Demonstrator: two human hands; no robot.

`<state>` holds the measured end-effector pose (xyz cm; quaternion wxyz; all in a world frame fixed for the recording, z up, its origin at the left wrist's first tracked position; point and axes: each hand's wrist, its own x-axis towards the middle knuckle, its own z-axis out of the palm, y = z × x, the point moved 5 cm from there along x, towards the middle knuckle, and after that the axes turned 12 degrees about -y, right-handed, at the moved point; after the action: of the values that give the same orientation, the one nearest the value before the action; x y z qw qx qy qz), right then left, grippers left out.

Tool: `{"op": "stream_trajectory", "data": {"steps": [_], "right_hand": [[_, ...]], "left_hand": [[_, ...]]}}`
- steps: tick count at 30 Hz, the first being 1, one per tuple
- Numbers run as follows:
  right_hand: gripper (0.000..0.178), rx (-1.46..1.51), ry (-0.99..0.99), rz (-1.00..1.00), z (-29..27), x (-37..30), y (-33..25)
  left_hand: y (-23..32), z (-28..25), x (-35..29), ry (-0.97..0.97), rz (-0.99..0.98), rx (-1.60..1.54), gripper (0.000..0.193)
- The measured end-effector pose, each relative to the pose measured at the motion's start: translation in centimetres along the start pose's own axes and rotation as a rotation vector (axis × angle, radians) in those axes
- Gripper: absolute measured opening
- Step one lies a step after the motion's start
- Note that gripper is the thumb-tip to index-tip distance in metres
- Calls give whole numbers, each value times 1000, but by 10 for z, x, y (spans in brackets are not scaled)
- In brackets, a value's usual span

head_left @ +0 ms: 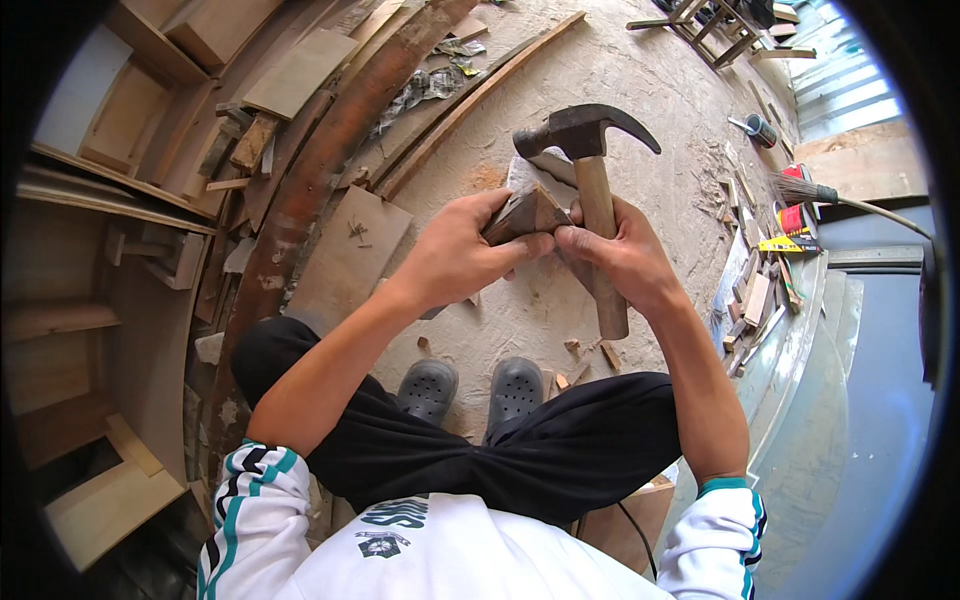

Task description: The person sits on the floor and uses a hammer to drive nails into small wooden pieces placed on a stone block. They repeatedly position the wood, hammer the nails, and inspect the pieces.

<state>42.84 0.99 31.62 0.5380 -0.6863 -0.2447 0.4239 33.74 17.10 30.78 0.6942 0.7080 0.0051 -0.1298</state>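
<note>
My left hand (458, 248) is closed around a dark, weathered piece of wood (530, 212) with a pointed end, held over the floor between my knees. A claw hammer (596, 190) is in my right hand (638, 258), its handle upright in the palm and its metal head toward the far side. The right thumb also presses against the near edge of the wood, close to the left thumb. Behind the wood, a pale, rough block (522, 174) is partly hidden. Several nails (358, 233) lie in a small heap on a flat board (345, 268) to the left.
Wooden cabinets (150, 330) and a long reddish-brown beam (310, 170) line the left side. Long wood strips (475, 110) lie ahead. To the right are wood scraps (757, 298), a brush (805, 188), a dark can (760, 130) and a sheet-covered surface (890, 380). A wooden chair (715, 30) stands far off.
</note>
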Motion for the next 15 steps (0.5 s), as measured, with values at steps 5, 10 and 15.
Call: {"op": "stream_trajectory", "data": {"steps": [5, 10, 15], "right_hand": [[35, 60, 21, 27, -6, -2, 4], [34, 107, 43, -30, -7, -1, 1], [33, 49, 86, -44, -5, 0, -16]], "left_hand": [[4, -8, -2, -63, 24, -128, 36], [6, -13, -2, -45, 23, -136, 34], [10, -14, 3, -23, 5, -37, 33]]}}
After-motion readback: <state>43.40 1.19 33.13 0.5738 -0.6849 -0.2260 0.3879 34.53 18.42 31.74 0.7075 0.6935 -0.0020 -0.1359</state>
